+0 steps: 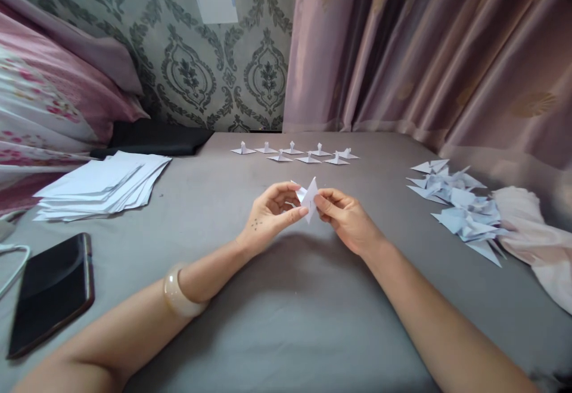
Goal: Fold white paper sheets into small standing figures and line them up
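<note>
Between both hands, above the middle of the grey cloth surface (295, 298), I hold a small white folded paper piece (309, 200) with pointed ends. My left hand (272, 214) pinches its left side between thumb and fingers. My right hand (342, 211) grips the right side with thumb and forefinger, the other fingers curled. Beyond the hands stand several white folded paper figures (308, 158) in two loose rows. A heap of pointed folded paper pieces (469, 202) lies at the right.
At the left is a stack of white paper sheets (102, 184), with a black flat item (156, 137) behind it. A phone (51, 295) and a white cable (20, 268) lie nearer. Pink curtains (402, 47) and bunched pale fabric (527, 220) border the right.
</note>
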### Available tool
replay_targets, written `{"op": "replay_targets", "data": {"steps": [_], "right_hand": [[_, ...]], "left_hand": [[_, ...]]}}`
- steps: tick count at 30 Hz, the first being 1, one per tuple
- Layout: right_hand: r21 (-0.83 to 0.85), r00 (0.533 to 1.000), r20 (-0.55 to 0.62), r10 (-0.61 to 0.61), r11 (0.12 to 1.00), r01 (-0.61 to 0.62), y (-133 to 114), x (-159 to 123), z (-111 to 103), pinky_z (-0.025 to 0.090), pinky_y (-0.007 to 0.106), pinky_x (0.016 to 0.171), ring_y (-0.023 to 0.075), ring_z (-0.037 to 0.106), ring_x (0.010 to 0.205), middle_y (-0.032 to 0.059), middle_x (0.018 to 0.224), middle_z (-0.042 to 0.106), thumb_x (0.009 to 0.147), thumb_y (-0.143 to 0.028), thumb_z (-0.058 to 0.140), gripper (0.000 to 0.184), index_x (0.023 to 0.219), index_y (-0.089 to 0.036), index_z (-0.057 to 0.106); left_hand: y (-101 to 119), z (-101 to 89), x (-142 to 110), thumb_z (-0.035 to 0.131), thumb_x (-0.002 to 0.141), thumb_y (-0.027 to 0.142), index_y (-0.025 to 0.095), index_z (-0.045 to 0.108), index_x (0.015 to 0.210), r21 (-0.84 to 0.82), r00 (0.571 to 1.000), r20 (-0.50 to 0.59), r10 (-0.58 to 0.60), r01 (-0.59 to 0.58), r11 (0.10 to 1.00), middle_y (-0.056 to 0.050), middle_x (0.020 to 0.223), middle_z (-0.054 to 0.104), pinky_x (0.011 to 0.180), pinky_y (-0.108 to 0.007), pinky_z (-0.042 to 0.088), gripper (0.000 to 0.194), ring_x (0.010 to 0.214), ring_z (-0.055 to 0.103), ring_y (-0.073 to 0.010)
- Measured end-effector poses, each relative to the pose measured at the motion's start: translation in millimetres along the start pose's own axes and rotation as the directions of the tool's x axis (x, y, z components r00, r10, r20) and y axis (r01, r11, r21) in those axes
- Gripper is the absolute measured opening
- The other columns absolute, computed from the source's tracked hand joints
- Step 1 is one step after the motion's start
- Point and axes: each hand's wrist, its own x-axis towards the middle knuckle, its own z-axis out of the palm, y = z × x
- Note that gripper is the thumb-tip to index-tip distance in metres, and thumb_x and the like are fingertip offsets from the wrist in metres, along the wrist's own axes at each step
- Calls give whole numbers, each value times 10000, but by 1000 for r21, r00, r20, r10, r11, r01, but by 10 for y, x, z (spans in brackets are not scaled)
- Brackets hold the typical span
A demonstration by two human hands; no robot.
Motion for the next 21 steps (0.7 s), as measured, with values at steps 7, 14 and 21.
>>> {"op": "replay_targets", "data": {"steps": [7,14,21], "right_hand": [[150,982,168,86,982,-111,7,-16,-42,354,275,672,100,437,663,-34,707,554,748,-401,765,163,800,-258,709],[152,972,218,85,981,-120,48,-17,-57,380,270,702,99,455,687,-30,758,591,781,-373,745,109,822,-275,721],[127,953,283,105,981,-145,60,-18,-81,433,289,733,110,489,701,-23,792,617,795,-400,723,127,862,-292,719]], "left_hand": [[14,-22,1,781,748,192,231,476,1264,-181,994,-35,-100,92,979,-13,904,662,755,-265,477,600,834,618,-126],[-3,-25,-20,801,732,208,167,638,962,-162,993,14,-113,114,980,-24,895,649,807,-281,477,284,860,607,-132],[-16,-61,-29,784,751,234,175,678,936,-183,982,100,-161,177,967,-31,922,673,830,-323,496,221,845,634,-148]]}}
